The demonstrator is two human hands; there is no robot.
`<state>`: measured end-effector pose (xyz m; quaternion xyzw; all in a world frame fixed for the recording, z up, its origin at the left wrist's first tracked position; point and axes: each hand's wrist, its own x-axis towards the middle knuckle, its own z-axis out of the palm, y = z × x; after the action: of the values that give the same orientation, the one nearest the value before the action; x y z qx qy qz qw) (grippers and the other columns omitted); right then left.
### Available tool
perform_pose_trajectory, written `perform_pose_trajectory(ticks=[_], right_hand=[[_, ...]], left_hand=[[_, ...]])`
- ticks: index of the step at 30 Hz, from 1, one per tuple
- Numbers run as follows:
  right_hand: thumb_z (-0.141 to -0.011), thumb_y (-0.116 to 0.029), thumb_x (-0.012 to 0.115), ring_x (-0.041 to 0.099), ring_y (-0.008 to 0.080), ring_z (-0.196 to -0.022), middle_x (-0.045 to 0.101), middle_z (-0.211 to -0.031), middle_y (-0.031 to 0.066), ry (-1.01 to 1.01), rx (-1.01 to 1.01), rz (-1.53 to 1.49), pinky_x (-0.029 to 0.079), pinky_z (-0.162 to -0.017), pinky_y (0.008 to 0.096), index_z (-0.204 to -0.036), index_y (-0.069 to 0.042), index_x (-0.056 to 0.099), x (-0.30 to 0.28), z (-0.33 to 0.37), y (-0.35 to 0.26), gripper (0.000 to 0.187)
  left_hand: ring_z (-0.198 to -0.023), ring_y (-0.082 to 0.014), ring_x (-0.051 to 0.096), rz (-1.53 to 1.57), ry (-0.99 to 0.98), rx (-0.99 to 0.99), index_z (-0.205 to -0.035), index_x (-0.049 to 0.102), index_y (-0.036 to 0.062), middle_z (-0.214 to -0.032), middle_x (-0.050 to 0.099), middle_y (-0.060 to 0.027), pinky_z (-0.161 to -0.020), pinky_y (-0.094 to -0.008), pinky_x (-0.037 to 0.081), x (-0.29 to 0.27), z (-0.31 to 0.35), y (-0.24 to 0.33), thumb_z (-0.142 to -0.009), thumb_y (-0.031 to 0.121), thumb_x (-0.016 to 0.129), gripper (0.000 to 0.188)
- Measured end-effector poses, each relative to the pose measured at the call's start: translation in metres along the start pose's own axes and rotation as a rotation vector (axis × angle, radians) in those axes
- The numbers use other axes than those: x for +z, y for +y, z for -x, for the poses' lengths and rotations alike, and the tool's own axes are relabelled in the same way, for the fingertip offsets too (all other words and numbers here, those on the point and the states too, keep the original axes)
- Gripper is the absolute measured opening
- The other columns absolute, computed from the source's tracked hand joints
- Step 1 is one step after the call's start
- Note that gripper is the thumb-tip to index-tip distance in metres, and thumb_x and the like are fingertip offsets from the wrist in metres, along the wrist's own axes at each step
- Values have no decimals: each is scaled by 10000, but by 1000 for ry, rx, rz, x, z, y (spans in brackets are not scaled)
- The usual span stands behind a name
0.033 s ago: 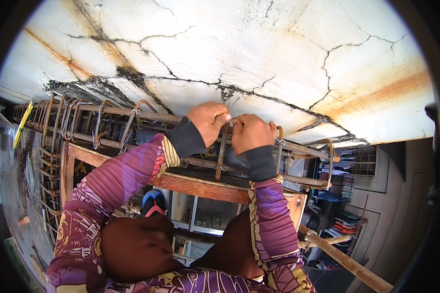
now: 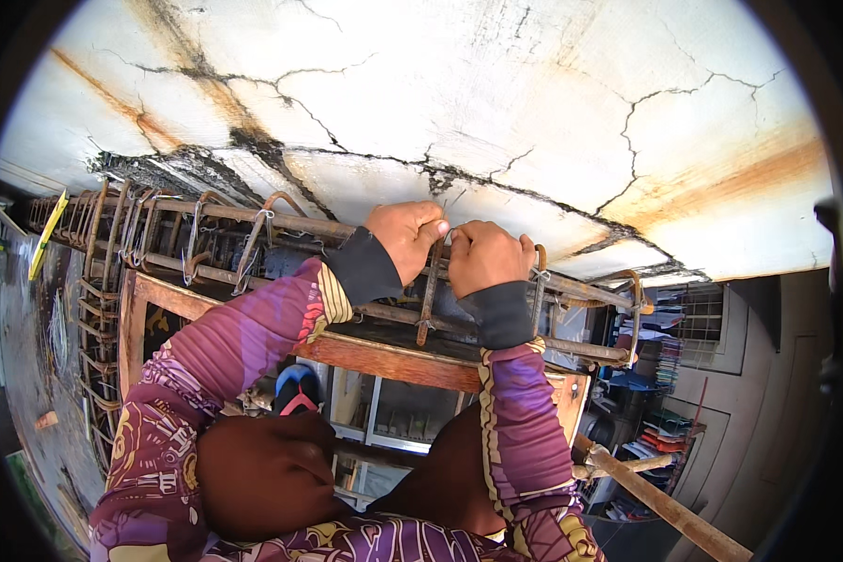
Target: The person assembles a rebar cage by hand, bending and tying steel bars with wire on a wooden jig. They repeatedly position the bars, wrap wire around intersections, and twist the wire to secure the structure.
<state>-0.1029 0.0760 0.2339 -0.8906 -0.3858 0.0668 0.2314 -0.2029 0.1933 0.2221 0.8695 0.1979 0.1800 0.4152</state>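
While the cracked white wall [image 2: 496, 103] fills the upper view, we note both hands at work side by side over a rusty rebar cage [image 2: 225, 273]. Left hand [image 2: 409, 240]: fingers curled, thumb pressed in, seemingly pinching a thin wire [image 2: 453, 203] that sticks up between the two hands, just in front of the wall. Right hand [image 2: 489, 258]: curled, its knuckles toward us, thumb side near the left thumb; its fingertips are hidden, so we cannot tell what it pinches. Below and between them hangs a rusty bar end [image 2: 427, 304], crossing the cage's long bars. Under the cage we log a wooden frame [image 2: 393, 362]; beneath it, a blue and black shoe [image 2: 296, 387]. Far left, a yellow strip [image 2: 47, 236] stands aslant near the cage. Lower right, a wooden pole [image 2: 670, 503] runs diagonally, with stacked goods [image 2: 660, 436] behind.
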Motion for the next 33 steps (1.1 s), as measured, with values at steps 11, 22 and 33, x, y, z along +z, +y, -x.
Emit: perform_pose_trajectory(ticks=[11, 22, 33], right_hand=[[-881, -225, 586, 653, 325, -839, 704, -857, 121, 140, -77, -24, 358, -1008, 553, -829, -79, 717, 15, 3, -8, 203], [-851, -191, 626, 624, 306, -886, 633, -911, 114, 244, -159, -161, 356, -987, 547, -908, -63, 701, -23, 29, 9, 159], [-819, -316, 744, 693, 313, -805, 707, -842, 152, -155, 931, -104, 542, -739, 371, -933, 2, 692, -92, 327, 284, 342]], left_hand=[[-682, -229, 623, -4, 35, 9, -998, 665, 15, -788, 663, -149, -668, -340, 503, -3, -4, -11, -974, 249, 591, 247], [-846, -104, 582, 345, -64, -11, -995, 642, -10, -920, 677, -51, -797, -252, 469, 15, -15, -33, -1014, 161, 535, 203], [-981, -154, 611, 475, -158, -75, -1042, 601, 20, -1057, 682, -110, -901, -315, 475, 7, -20, -58, -1033, 229, 504, 231]])
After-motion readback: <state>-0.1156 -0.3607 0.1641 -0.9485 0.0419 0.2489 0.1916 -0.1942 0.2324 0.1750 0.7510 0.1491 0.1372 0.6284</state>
